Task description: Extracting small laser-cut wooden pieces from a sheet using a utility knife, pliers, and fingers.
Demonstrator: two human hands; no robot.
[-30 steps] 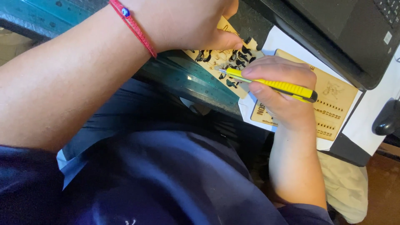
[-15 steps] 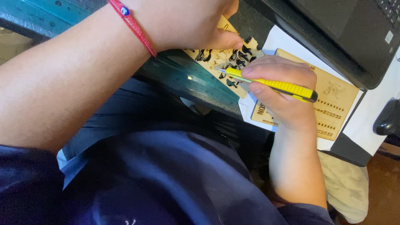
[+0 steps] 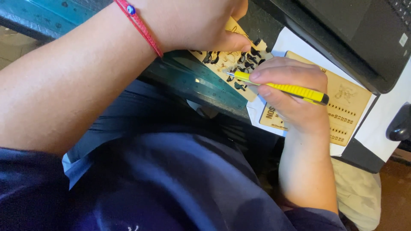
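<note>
My right hand [image 3: 291, 96] grips a yellow craft knife [image 3: 282, 87] with its tip on a thin laser-cut wooden sheet [image 3: 233, 64] full of small cut-out shapes. My left hand [image 3: 192, 21], with a red cord bracelet [image 3: 139, 28] on the wrist, presses down on the far part of that sheet. The sheet lies on a teal cutting mat [image 3: 201, 83] at the desk's edge. Most of the sheet is hidden under my left hand.
A second engraved wooden panel [image 3: 346, 102] lies on white paper [image 3: 295, 42] to the right. A black laptop [image 3: 364, 38] stands behind it, and a dark object [image 3: 400, 124] sits at the far right. My dark blue clothing [image 3: 171, 184] fills the foreground.
</note>
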